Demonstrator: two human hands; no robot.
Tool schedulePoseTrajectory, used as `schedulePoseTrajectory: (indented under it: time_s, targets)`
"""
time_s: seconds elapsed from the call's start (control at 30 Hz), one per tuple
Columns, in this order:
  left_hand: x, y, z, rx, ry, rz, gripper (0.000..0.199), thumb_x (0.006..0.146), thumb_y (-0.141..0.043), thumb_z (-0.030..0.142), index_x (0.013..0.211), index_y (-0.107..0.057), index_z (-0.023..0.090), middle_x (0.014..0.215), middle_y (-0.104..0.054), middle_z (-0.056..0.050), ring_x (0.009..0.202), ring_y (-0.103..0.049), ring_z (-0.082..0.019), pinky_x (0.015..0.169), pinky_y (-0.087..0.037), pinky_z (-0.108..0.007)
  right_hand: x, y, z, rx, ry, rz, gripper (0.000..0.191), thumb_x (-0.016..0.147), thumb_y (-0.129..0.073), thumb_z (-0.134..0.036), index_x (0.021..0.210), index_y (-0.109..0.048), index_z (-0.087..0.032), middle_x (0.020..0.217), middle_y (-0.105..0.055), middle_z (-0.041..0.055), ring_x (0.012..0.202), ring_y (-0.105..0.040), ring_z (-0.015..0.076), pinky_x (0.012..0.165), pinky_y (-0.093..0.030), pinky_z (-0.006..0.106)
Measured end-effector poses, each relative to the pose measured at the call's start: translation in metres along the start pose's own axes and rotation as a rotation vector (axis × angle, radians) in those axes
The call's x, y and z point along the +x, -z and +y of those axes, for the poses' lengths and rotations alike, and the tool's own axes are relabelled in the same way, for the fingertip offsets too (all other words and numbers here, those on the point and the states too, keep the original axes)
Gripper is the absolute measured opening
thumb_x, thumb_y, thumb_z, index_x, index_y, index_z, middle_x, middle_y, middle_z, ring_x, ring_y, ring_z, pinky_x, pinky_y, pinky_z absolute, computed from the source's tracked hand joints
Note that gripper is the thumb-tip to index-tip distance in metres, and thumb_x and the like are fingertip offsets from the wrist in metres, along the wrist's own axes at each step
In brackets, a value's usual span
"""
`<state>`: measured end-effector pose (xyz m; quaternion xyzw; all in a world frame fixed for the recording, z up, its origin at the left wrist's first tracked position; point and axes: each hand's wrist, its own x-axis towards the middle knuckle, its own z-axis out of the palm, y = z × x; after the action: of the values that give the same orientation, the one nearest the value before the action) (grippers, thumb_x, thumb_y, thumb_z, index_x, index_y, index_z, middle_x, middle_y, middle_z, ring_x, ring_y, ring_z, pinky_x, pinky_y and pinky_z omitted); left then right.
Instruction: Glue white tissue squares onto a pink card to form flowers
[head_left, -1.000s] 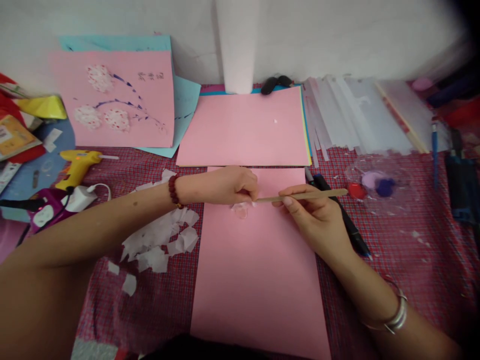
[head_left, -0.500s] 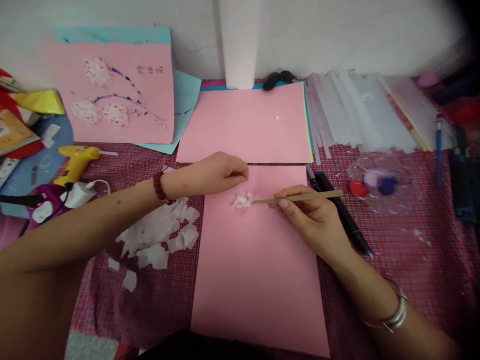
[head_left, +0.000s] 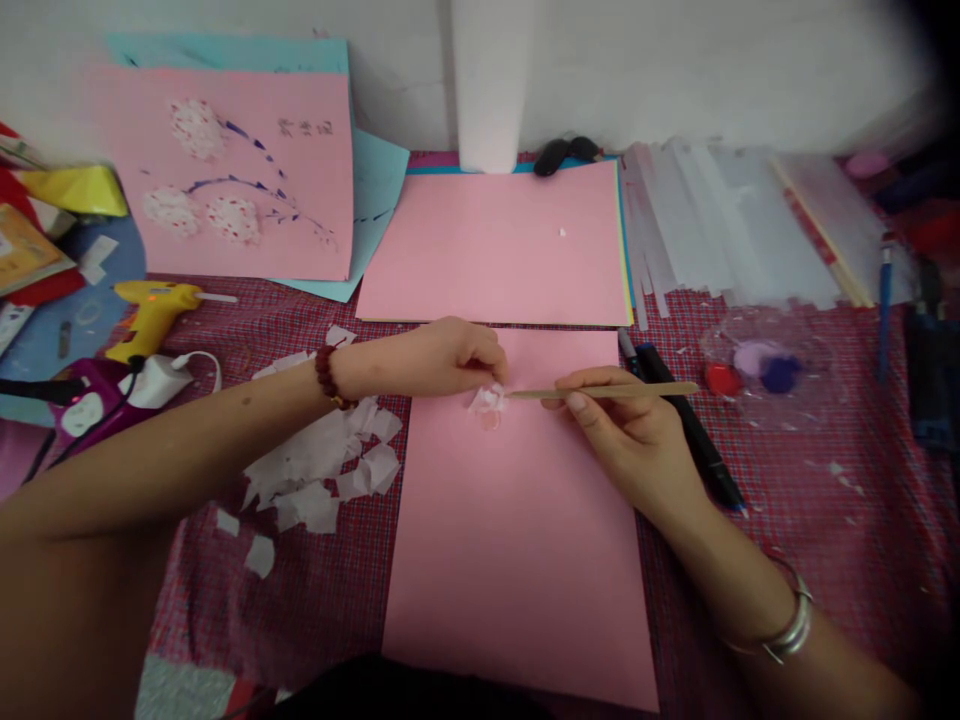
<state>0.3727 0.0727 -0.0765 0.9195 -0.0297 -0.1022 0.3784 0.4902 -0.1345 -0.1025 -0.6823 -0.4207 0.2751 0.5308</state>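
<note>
On the pink sheet of paper [head_left: 517, 560] sits a small cluster of crumpled white tissue paper [head_left: 487, 400], with a wet-looking round patch at its lower edge. My left hand [head_left: 457, 358] is closed in a pinch at the top of this cluster; whatever its fingertips hold is hidden. A flat wooden stick [head_left: 637, 390] lies across the fingers of my right hand [head_left: 626, 420], closed on it. The stick's tip reaches the right side of the cluster. Under my left forearm, cut white tissue pieces [head_left: 307, 500] are spread on the checked cloth.
A stack of pink sheets [head_left: 487, 250] lies beyond. Left are a pink flower picture [head_left: 262, 230], a yellow glue gun [head_left: 154, 315] and a purple power strip [head_left: 90, 405]. Right are black markers [head_left: 701, 445], a clear paint palette [head_left: 810, 400], plastic sleeves [head_left: 735, 220] and a blue brush [head_left: 885, 300].
My left hand has come down closer to the tissue cluster, its fingertips now right at it. The stick has levelled slightly, still at the cluster's right side. The view has shifted a little.
</note>
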Motion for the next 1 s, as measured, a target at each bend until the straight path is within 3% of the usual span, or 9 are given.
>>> schedulePoseTrajectory:
  time_s: [0.17, 0.37, 0.8, 1.0]
  targets:
    - [0.002, 0.003, 0.004, 0.031, -0.012, -0.057, 0.025, 0.08, -0.047, 0.008, 0.085, -0.07, 0.018, 0.077, -0.063, 0.0, 0.076, -0.056, -0.009, 0.072, -0.041, -0.019, 0.002, -0.001, 0.001, -0.041, 0.057, -0.025, 0.013, 0.088, -0.056, -0.023, 0.082, -0.067, -0.022, 0.088, -0.065, 0.0037, 0.079, -0.063, 0.017, 0.068, -0.053, 0.032]
    - [-0.001, 0.002, 0.001, -0.035, 0.08, -0.001, 0.022, 0.079, -0.049, 0.01, 0.091, -0.067, 0.016, 0.089, -0.066, -0.002, 0.083, -0.058, -0.01, 0.076, -0.042, -0.02, 0.001, -0.001, 0.001, -0.034, 0.052, -0.04, 0.013, 0.088, -0.055, -0.022, 0.085, -0.067, -0.023, 0.085, -0.066, 0.0027, 0.079, -0.063, 0.0166, 0.069, -0.053, 0.03]
    - [0.002, -0.002, -0.004, -0.061, 0.125, 0.029, 0.023, 0.077, -0.048, 0.014, 0.09, -0.067, 0.016, 0.087, -0.067, -0.002, 0.078, -0.059, -0.01, 0.071, -0.042, -0.019, 0.007, -0.004, 0.002, 0.044, -0.022, -0.072, 0.012, 0.087, -0.056, -0.025, 0.081, -0.066, -0.025, 0.082, -0.067, 0.0021, 0.079, -0.065, 0.0178, 0.071, -0.053, 0.032]
    - [-0.021, 0.009, 0.018, -0.001, 0.262, 0.186, 0.03, 0.078, -0.05, 0.02, 0.104, -0.063, 0.015, 0.09, -0.067, -0.003, 0.077, -0.059, -0.011, 0.065, -0.043, -0.02, 0.008, -0.002, 0.012, 0.258, -0.098, 0.114, 0.008, 0.087, -0.056, -0.026, 0.085, -0.064, -0.025, 0.071, -0.067, 0.0002, 0.066, -0.062, 0.0145, 0.067, -0.051, 0.03]
